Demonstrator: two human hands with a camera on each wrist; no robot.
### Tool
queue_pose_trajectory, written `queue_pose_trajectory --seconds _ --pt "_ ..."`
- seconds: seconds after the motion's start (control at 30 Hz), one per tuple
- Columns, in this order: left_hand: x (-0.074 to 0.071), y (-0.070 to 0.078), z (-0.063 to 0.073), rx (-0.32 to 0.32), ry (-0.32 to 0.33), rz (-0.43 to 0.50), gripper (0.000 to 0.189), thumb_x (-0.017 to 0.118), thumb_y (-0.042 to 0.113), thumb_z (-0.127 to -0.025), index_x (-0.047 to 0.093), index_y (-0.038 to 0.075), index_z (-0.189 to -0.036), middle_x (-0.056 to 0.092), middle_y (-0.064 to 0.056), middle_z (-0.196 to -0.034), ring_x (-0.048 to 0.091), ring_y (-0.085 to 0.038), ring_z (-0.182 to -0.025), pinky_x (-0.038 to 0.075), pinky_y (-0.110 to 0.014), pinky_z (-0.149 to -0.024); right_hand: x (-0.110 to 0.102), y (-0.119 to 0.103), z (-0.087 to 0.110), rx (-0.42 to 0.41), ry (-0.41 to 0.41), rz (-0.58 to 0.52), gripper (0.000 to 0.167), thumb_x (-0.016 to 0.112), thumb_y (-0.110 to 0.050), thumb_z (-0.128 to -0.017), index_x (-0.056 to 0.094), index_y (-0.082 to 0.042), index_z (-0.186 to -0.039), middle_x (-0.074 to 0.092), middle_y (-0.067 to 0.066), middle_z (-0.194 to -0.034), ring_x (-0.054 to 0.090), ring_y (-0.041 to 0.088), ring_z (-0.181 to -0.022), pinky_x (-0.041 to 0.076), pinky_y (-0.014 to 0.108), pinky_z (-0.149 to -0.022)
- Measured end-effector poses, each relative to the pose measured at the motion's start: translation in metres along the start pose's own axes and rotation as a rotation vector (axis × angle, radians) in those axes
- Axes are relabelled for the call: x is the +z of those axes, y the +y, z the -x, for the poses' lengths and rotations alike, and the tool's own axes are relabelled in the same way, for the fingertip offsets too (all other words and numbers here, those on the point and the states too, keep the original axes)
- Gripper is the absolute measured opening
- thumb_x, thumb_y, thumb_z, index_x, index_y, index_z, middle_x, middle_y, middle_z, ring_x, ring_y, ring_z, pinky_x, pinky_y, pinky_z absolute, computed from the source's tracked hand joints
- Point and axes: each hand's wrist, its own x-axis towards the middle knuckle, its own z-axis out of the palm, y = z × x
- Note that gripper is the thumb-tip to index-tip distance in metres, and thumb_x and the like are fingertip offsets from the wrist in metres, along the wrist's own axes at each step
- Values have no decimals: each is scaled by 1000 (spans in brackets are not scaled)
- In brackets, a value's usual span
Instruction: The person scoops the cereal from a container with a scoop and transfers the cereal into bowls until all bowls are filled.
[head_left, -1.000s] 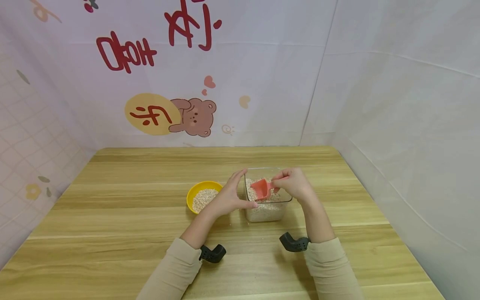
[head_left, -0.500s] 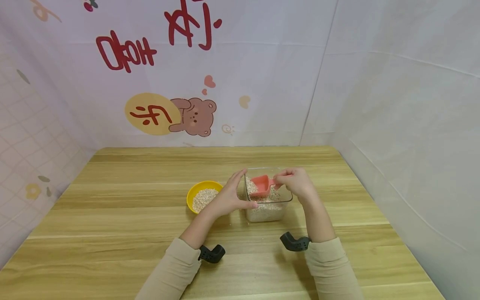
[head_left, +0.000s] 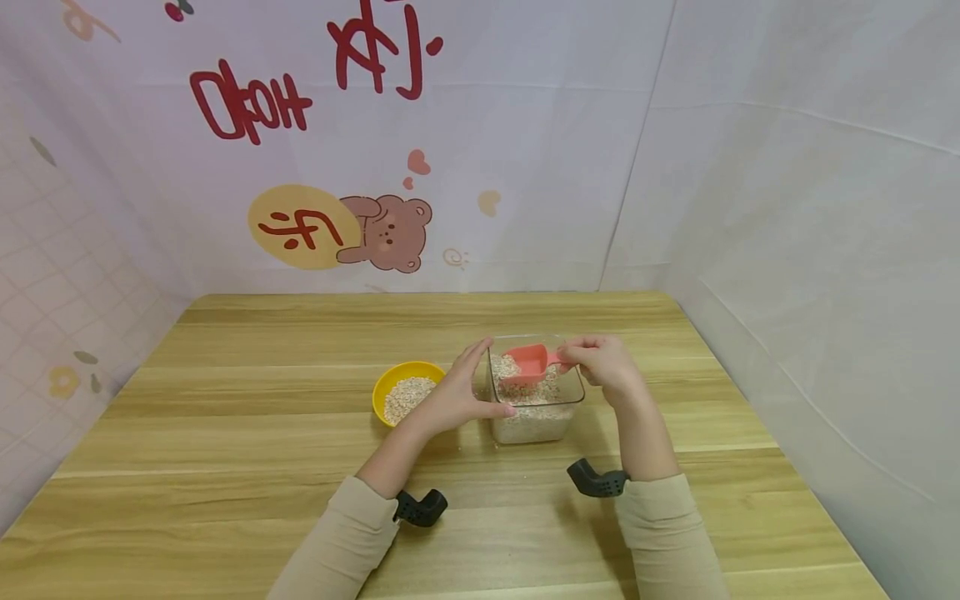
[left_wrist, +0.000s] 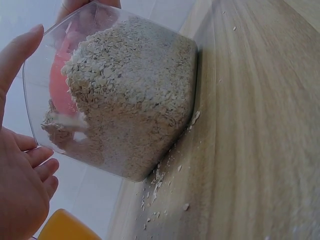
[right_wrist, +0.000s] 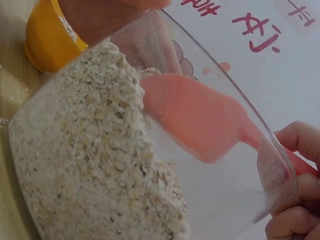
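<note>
A clear rectangular container [head_left: 543, 406], partly filled with rolled oats [right_wrist: 90, 145], stands on the table. My left hand [head_left: 461, 396] spans its left side, thumb at the near rim and fingers toward the far corner. With thumb and fingers my right hand [head_left: 609, 365] pinches the handle of a pink scoop [head_left: 531, 363] over the container's right side. The scoop's bowl is inside the container, its front edge at the oats, as the right wrist view shows through the wall [right_wrist: 230, 200]. Some oats lie at the scoop's left lip.
A yellow bowl [head_left: 379, 390] holding oats sits left of the container, partly behind my left hand. Loose flakes [left_wrist: 157, 182] are scattered on the wooden table [head_left: 285, 500] beside the container. White printed cloth [head_left: 525, 167] hangs behind and at the sides.
My right hand has drawn the scoop slightly right and toward the back of the container, and the scoop's bowl sits more level. The left hand and the container have stayed in place.
</note>
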Motion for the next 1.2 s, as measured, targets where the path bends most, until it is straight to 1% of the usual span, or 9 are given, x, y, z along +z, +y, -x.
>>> queue_pose_trajectory --seconds 0.2,0.37,0.5,0.6,0.73,0.87,1.0,1.1,1.2 --pt "-1 -1 1 3 3 -6 113 84 46 -69 14 21 -155 11 -6 -159 13 -29 -143 21 -58 -108 -4 7 -5 -22 -39 -91 27 61 -9 -91 63 13 -107 65 1 -66 26 5 -42 22 20 -44" --pt "-3 -3 2 1 8 -28 113 83 49 -68 14 26 -155 11 -4 -159 13 -28 -143 20 -57 -108 -6 8 -4 -26 -54 -143 22 59 -8 -92 65 9 -104 65 1 -66 27 6 -42 23 20 -44" --pt "-6 -3 4 5 7 -25 112 84 48 -68 15 26 -154 11 -3 -159 13 -27 -143 20 -58 -108 -7 6 -2 -19 -57 -182 18 59 -7 -92 66 7 -102 65 1 -66 28 5 -42 23 19 -44" --pt "-8 -3 5 5 10 -22 113 84 49 -67 16 26 -154 12 -3 -159 13 -28 -143 20 -58 -108 -8 5 -1 -12 -57 -212 19 59 -7 -92 65 8 -103 65 1 -65 28 5 -42 23 19 -43" --pt "-10 -3 8 -2 13 -25 115 84 51 -66 16 26 -154 11 -2 -159 13 -27 -143 20 -58 -108 -9 5 0 -23 -60 -238 19 58 -6 -93 65 9 -103 64 0 -64 27 5 -41 21 19 -43" --pt "-11 -2 10 9 13 -37 114 83 52 -66 16 27 -154 11 -1 -159 13 -26 -143 20 -58 -108 -10 5 1 -39 -57 -264 13 57 -5 -93 69 1 -92 63 -1 -62 27 4 -41 20 19 -43" --pt "-14 -1 14 6 21 -44 116 83 55 -64 16 26 -154 11 -1 -159 14 -27 -143 20 -58 -108 -10 5 1 -58 -55 -285 18 57 -5 -93 70 -8 -81 63 -2 -61 27 4 -40 21 18 -42" --pt "-16 -1 17 6 34 -55 118 83 57 -63 16 24 -154 12 -2 -159 15 -29 -142 21 -58 -107 -9 3 2 -68 -50 -287 20 57 -5 -93 70 -11 -79 62 -3 -60 27 4 -41 21 18 -42" --pt "-19 -2 19 10 39 -75 116 83 55 -64 16 24 -154 12 -3 -159 16 -29 -142 22 -58 -107 -7 1 3 -69 -39 -297 20 58 -5 -93 70 -11 -79 62 -2 -60 28 4 -41 21 18 -42"
